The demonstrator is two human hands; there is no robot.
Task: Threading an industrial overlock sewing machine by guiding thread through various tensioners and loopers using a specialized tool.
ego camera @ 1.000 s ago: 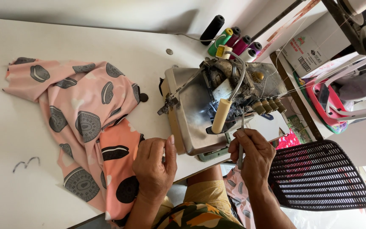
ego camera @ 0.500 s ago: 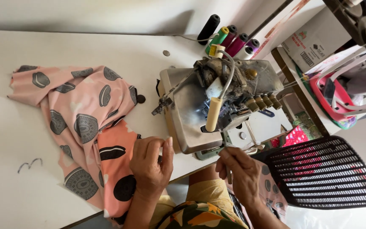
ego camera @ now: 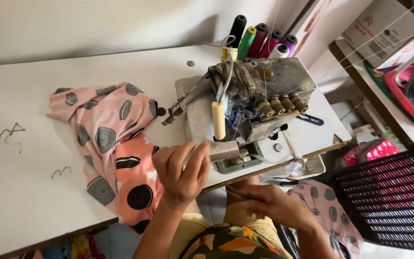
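Station: a grey, worn metal overlock sewing machine [ego camera: 250, 103] stands on a white counter [ego camera: 29, 201], with coloured thread cones [ego camera: 259, 41] at its twelve o'clock.

Left hand [ego camera: 180, 170]: raised at the machine's seven o'clock, just in front of the presser area. Its fingers [ego camera: 198, 158] are extended and set narrowly together, apparently pinching a fine thread; the thread itself is too thin to confirm.

Right hand [ego camera: 269, 204]: low, over the lap, at the machine's six o'clock, below the counter edge. Fingers closed in a pinch on a thin, pale strand or slim tool; which of the two cannot be told.

Material: the pink patterned cloth with dark round motifs [ego camera: 109, 139] lies bunched on the counter at the machine's nine o'clock, one end draped off the near edge beside the left wrist. A second piece of like cloth [ego camera: 322, 206] hangs at the right forearm.

Assessment: the work appears to be thread handling at the machine. Good practice here calls for steady tension between both hands, fingers kept clear of the needle zone, and the cloth kept from sliding off the counter.
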